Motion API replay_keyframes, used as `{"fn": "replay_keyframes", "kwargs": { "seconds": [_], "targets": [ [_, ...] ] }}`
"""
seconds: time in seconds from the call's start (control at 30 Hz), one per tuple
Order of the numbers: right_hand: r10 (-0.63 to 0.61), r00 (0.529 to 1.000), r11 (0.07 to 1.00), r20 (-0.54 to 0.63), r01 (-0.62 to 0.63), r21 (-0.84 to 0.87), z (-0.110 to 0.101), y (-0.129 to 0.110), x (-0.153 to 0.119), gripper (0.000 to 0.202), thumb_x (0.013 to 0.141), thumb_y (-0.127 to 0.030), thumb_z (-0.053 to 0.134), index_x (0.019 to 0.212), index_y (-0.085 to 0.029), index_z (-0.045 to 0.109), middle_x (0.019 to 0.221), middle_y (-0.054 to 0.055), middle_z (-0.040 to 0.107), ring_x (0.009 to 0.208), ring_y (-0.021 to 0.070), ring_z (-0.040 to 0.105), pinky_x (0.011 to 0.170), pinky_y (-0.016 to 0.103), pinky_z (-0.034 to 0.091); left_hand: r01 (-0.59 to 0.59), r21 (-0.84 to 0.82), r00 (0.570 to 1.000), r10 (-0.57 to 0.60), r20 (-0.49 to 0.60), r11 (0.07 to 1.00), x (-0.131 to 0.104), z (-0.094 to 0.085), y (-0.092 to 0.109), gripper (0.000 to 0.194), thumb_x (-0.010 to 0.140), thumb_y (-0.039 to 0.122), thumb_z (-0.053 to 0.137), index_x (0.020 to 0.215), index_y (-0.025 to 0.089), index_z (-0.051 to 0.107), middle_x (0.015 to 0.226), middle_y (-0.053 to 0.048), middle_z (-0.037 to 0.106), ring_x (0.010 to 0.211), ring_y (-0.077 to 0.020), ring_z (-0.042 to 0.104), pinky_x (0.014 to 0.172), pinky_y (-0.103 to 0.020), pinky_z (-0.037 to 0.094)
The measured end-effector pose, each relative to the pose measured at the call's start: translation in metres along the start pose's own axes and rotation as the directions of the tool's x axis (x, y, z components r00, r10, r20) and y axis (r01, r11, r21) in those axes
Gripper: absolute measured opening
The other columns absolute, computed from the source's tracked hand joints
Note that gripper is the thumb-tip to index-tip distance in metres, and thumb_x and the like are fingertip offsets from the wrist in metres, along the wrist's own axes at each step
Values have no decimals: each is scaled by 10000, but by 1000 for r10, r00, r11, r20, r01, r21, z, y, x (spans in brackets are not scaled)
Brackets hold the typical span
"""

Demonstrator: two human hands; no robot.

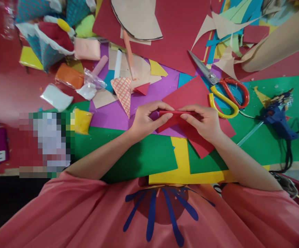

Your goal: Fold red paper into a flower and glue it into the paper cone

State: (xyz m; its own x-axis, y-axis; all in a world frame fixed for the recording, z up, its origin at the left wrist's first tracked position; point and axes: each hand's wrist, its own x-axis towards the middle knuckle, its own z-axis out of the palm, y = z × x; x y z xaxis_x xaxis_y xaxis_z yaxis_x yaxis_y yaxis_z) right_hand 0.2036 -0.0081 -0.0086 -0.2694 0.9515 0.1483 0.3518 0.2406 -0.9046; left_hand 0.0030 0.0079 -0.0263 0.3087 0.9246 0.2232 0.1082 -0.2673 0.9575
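Observation:
Between my two hands is a small folded piece of red paper (176, 113), held level above a larger red sheet (201, 139). My left hand (153, 119) pinches its left end between thumb and fingers. The right end is pinched the same way by my right hand (201, 120). Just right of my right hand lie scissors (213, 77) with one red and one yellow handle loop. A small paper cone (123, 93) with an orange grid pattern lies to the upper left of my left hand.
A blue glue gun (278, 120) lies at the right on green sheets (294, 89). Clay packets (70, 75) and patterned cones (46, 43) crowd the upper left. Paper scraps (225, 26) and a brown paper roll (278, 41) are at the upper right.

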Motion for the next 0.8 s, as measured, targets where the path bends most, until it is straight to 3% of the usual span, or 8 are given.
{"fn": "replay_keyframes", "kwargs": {
  "seconds": [0.2, 0.5, 0.8],
  "targets": [
    [16, 1000, 1000, 13, -16, -8, 0, 0, 0, 214, 890, -379, 621, 872, -205, 744, 831, 5, 779, 723, 139, 715, 666, 248, 572, -27, -15, 999, 27, -18, 1000, -1, 1, 0, 182, 840, 378, 693, 832, 198, 720, 809, -31, 746, 763, -128, 698, 720, -255, 552],
    [26, 999, 999, 40, -27, 25, 0, 1, 2, 203, 899, -337, 608, 794, -200, 714, 765, 1, 759, 708, 136, 706, 682, 251, 566, 65, 29, 998, -65, -9, 997, -1, 2, 3, 208, 813, 382, 703, 776, 178, 696, 762, -25, 740, 710, -113, 677, 666, -220, 539],
    [83, 995, 994, 53, -87, 72, 4, 2, 4, 126, 880, -281, 615, 844, -193, 699, 834, 9, 753, 783, 143, 696, 731, 270, 556, 135, 20, 990, -136, 22, 991, -1, 4, 5, 280, 850, 439, 639, 779, 174, 692, 739, -18, 722, 653, -94, 631, 603, -193, 493]
  ]
}}
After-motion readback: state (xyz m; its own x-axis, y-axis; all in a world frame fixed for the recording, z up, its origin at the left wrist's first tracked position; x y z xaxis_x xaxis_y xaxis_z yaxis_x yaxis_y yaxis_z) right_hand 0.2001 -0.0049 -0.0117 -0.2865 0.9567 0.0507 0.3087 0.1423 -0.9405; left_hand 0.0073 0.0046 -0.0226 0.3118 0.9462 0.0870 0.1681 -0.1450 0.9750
